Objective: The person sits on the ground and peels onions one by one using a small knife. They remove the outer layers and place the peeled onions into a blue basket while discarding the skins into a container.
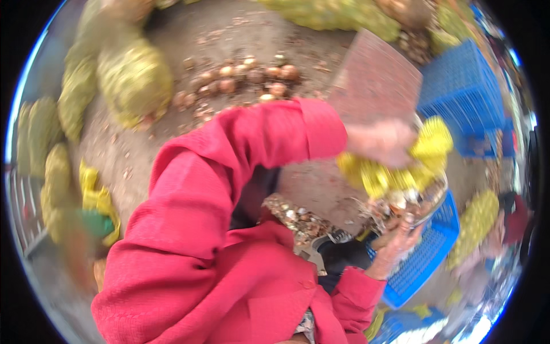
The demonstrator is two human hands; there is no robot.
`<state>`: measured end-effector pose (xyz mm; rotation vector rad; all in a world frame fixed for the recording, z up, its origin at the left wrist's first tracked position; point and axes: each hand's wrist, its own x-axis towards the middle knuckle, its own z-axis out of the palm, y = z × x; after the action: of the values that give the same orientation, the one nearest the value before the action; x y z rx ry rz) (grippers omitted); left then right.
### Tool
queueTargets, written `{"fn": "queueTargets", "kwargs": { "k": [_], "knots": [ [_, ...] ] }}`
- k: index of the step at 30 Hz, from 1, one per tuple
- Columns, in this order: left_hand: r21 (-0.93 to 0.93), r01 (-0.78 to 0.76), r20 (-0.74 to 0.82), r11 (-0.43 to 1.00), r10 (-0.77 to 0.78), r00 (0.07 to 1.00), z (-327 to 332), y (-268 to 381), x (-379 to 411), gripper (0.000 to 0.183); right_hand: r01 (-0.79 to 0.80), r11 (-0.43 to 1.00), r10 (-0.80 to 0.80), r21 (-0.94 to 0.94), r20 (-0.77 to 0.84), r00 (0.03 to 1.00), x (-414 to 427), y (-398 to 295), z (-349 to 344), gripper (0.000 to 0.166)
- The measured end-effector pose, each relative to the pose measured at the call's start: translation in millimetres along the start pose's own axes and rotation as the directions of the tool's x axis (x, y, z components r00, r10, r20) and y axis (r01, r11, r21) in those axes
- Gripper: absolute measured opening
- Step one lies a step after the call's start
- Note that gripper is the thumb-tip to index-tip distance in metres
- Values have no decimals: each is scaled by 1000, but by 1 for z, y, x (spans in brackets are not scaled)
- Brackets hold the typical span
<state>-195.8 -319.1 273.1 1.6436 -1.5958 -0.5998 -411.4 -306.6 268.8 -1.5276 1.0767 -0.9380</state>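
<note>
My left hand (382, 139) reaches across at the upper right, blurred, gripping a bunched yellow plastic or mesh sack (386, 176). Beneath the sack is a round basin (443, 193), its pale rim partly showing, with onion skins and scraps (397, 206) in it. My right hand (397, 245) is at the basin's near side, fingers stretched up by the rim; whether it grips the rim is unclear. Under that hand sits a blue plastic crate (423, 266). A reddish flat board (374, 79) lies beyond my left hand, partly covered by it.
Loose onions (245, 77) and skins are scattered on the floor ahead. Filled yellow mesh sacks (135, 81) line the left, with another sack (339, 15) at the top. A blue crate (464, 90) stands at the right. Onion scraps (300, 221) lie near my shoe (339, 236).
</note>
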Motion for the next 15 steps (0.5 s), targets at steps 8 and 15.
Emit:
{"fn": "queueTargets", "kwargs": {
  "k": [8,15],
  "knots": [
    [-85,-72,-201,994,54,978,45,75,-122,24,135,989,-140,54,107,984,-52,-44,20,45],
    [-351,-377,-549,857,138,824,38,112,-160,28,297,921,-308,-250,-2,952,-81,-74,8,41]
  ]
}}
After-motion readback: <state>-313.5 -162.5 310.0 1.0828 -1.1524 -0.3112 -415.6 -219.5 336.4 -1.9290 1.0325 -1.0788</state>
